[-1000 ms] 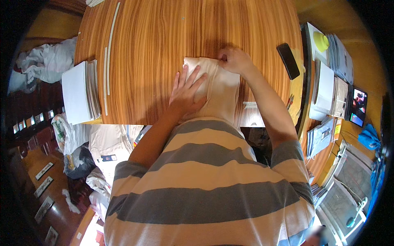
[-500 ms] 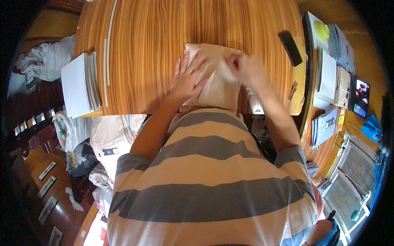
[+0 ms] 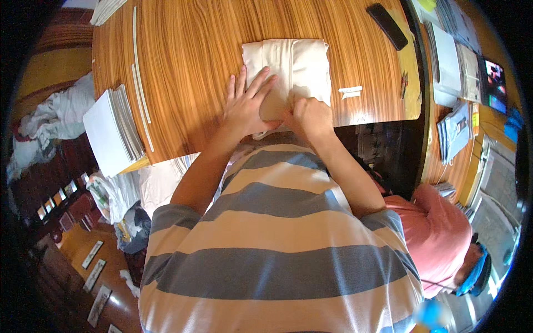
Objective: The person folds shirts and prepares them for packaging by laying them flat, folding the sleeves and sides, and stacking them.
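A cream cloth garment (image 3: 308,64), folded into a flat, roughly rectangular bundle, lies on the wooden table in front of me. Lengthwise creases run down its middle; its exact kind cannot be told. My left hand (image 3: 248,108) rests on its left side with the fingers spread and the palm down. At the near part of the bundle, my right hand (image 3: 311,117) is closed, its curled fingers and thumb pressed on the fabric near the centre crease. The near edge is partly hidden by my hands and my striped shirt.
The wood-grain table (image 3: 189,66) carries a stack of white sheets (image 3: 111,130) at left. On its right are a black oblong object (image 3: 387,26), small snips (image 3: 404,86) and white strips (image 3: 350,91). A person in a pink shirt (image 3: 430,233) bends close at lower right.
My right hand has come nearer to me, from the bundle's upper right to its near middle. The cloth's right side now lies flatter. My left hand stays on the cloth. The view has shifted.
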### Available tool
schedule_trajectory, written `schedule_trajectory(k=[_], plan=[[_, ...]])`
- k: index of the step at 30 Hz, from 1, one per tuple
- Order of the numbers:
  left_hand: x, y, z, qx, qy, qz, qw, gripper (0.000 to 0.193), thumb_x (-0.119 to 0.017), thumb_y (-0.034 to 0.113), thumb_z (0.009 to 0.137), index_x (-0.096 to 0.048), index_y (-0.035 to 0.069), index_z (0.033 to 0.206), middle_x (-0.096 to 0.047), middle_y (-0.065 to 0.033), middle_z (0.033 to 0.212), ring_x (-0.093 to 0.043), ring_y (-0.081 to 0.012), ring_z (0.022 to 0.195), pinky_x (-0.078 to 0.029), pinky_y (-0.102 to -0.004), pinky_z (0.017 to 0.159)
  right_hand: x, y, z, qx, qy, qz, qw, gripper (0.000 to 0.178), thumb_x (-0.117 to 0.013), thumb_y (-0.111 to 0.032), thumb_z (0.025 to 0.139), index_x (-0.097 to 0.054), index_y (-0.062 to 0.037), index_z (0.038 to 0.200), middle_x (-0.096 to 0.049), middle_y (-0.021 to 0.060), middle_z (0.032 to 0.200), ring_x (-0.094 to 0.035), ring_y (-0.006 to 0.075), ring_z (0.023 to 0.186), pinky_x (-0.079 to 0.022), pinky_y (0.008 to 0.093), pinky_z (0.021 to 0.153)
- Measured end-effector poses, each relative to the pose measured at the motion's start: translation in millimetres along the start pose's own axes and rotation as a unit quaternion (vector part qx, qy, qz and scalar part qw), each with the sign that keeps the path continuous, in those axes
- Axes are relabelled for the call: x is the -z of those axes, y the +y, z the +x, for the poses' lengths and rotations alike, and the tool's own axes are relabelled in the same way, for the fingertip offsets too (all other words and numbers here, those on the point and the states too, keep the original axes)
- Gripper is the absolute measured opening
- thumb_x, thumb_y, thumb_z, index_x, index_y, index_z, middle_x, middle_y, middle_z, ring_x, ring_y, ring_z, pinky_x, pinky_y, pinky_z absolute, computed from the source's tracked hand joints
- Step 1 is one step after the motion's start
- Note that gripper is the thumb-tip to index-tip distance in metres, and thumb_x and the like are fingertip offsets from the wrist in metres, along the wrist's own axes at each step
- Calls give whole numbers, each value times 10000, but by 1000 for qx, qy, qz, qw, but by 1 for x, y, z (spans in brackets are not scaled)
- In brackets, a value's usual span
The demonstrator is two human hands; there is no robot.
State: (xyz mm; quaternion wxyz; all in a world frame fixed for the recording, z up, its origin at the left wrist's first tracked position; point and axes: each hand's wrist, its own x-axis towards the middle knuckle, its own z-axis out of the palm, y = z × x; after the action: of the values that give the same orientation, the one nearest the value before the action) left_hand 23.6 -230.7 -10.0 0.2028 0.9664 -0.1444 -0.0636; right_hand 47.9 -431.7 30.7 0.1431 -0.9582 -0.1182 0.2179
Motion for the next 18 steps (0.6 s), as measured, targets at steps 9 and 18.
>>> schedule_trajectory(k=[9,18], plan=[[-15,-8,-1,-45,67,-5,997,1240,-825,770,593,-373,251,1624,-254,3,1725,-150,-500,1568,-96,-685,1248,-33,-14,-41,-72,101,-3,992,322,-704,-378,865,-767,-70,793,-712,201,680,-743,368,659,-619,467,649],[-21,-12,-3,-63,71,-9,995,1276,-834,788,578,-365,233,1627,-212,-17,1736,-136,-525,1562,-108,-740,1217,-59,-5,-62,-221,138,156,953,321,-739,-341,866,-779,-32,789,-722,139,653,-719,270,559,-597,381,604]])
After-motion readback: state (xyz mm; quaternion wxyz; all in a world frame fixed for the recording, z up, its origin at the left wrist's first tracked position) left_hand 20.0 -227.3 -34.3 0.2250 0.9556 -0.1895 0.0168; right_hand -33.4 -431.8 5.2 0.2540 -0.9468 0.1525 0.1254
